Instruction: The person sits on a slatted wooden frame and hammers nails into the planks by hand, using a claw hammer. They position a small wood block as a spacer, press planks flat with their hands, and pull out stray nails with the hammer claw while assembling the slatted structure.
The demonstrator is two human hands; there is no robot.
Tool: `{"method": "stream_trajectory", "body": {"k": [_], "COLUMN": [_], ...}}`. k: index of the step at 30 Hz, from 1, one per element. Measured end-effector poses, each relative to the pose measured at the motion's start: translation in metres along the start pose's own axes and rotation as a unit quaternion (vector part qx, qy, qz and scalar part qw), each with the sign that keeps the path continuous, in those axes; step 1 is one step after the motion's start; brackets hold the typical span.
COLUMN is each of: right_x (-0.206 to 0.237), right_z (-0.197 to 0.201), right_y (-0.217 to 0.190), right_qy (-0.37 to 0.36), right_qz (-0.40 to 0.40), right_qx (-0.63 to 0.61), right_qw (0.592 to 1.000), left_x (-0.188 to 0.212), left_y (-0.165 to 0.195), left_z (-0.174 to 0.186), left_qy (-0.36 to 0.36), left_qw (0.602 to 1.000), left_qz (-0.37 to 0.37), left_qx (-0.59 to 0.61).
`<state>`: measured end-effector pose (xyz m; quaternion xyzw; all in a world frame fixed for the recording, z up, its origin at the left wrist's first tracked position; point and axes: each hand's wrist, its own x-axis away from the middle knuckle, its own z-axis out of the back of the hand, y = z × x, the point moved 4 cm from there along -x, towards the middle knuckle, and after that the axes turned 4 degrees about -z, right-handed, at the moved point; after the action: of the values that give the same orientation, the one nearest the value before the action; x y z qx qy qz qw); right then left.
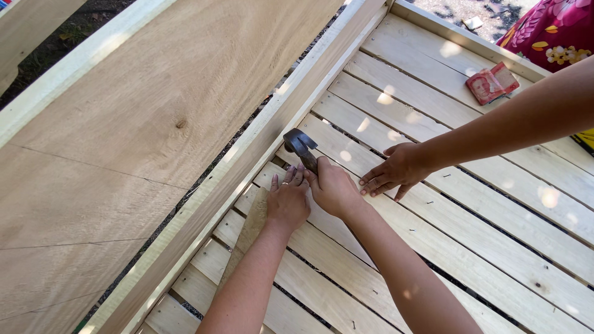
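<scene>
Your hands: left hand (pixel 288 201) flat on slat (pixel 346 291) — right hand (pixel 334 185) wrapped tight around hammer (pixel 301 147).
Hammer: head by the frame rail (pixel 247 154).
Helper's hand (pixel 393 173): presses nearby — swing small, keep fingers away.

Both forearms are bare to the lower frame edge with no sleeve in view, and the left hand (pixel 288 201) carries one thin ring on a finger (metal, pale in tone) while the right hand (pixel 333 187) is unadorned.
</scene>
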<state>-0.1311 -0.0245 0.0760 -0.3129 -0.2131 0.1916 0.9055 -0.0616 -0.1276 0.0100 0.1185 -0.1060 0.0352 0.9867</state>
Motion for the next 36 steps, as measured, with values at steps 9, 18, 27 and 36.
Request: {"method": "stream_trajectory", "body": {"k": [9,18,27,36], "right_x": [-0.014,-0.011,-0.027,-0.003], "right_z": [-0.005,0.015,-0.025,0.003], "right_y": [-0.002,-0.012,-0.011,-0.016], "right_qy": [-0.012,0.01,0.0,0.048], "right_qz": [-0.037,-0.055,-0.037,-0.059], "right_qx": [0.037,0.022,0.076,-0.005], "right_qw": [0.999,0.998,0.996,0.997], "left_x": [-0.001,-0.004,0.033,0.062], "left_y": [-0.004,-0.005,-0.007,-0.054], "left_z": [-0.009,-0.015,-0.005,-0.009], "left_qy": [0.018,0.025,0.099,0.083], "left_qw": [1.0,0.999,0.99,0.99], "left_qz": [-0.002,-0.006,-0.056,0.079], "left_qx": [0.019,0.021,0.08,0.085]}}
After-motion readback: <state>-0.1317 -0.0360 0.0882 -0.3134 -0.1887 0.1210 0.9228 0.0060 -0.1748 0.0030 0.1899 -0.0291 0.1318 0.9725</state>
